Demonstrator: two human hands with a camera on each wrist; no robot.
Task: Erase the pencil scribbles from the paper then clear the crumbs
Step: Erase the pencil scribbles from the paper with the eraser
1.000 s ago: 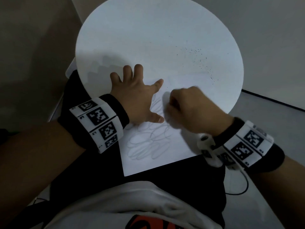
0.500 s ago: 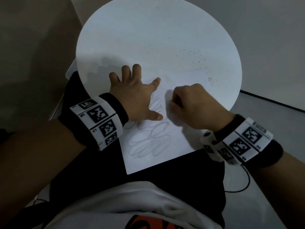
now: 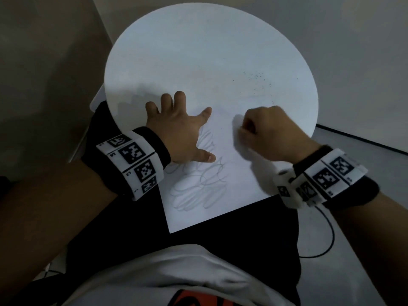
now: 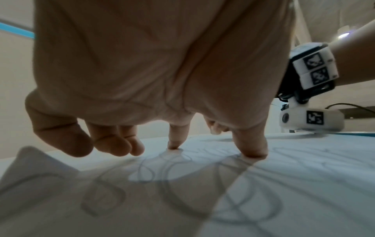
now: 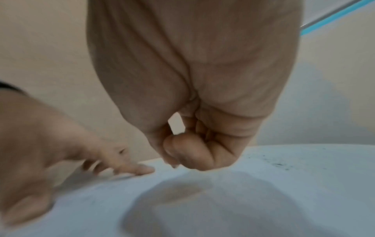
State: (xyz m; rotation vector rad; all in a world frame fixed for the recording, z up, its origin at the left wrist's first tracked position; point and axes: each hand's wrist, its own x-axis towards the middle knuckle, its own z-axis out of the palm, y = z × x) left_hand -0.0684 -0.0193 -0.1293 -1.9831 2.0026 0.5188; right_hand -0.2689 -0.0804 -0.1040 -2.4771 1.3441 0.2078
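A white paper lies on the near side of a round white table, its front corner hanging over the edge. Grey pencil scribbles cover its lower left part and show close up in the left wrist view. My left hand is spread flat and presses the paper with its fingertips. My right hand is curled into a tight pinch on the paper's upper right part, blurred by motion. The eraser is almost wholly hidden in that pinch.
Dark eraser crumbs are scattered on the table beyond the right hand, also seen in the right wrist view. My lap in dark cloth lies under the paper's front corner. A black cable trails from the right wristband.
My right hand has slid a little to the right and away from the left thumb, rubbing over the paper. The left hand has stayed pressed in place.
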